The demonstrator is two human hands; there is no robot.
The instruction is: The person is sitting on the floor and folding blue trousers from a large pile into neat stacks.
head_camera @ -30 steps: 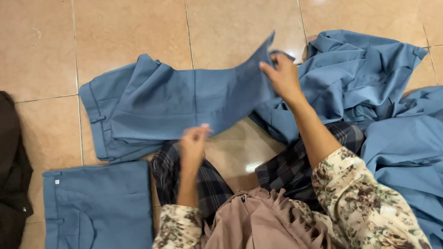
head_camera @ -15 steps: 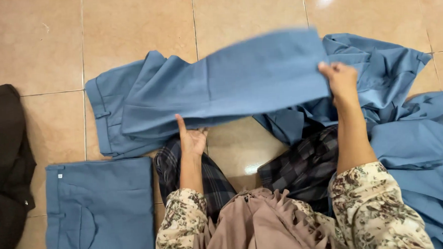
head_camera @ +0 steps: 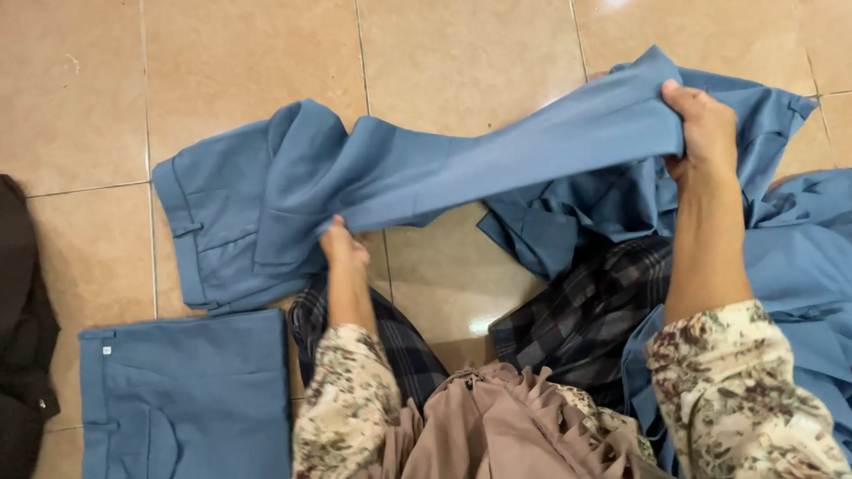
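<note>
A pair of blue trousers (head_camera: 252, 209) lies on the tiled floor with its waistband at the left. My right hand (head_camera: 701, 127) grips the end of one trouser leg and holds it up, stretched to the right. My left hand (head_camera: 342, 245) pinches the lower edge of that same leg near its middle, just under the raised cloth. Both arms wear floral sleeves.
A folded pair of blue trousers (head_camera: 184, 408) lies at the lower left. A heap of loose blue garments (head_camera: 820, 270) fills the right side. A dark garment (head_camera: 4, 325) lies at the far left edge. My lap shows plaid cloth (head_camera: 583, 319) and a pleated beige garment (head_camera: 492, 438).
My right hand has carried the trouser leg's end further right and pulled it taut. My left hand has moved up from my knee and taken hold of the leg's lower edge.
</note>
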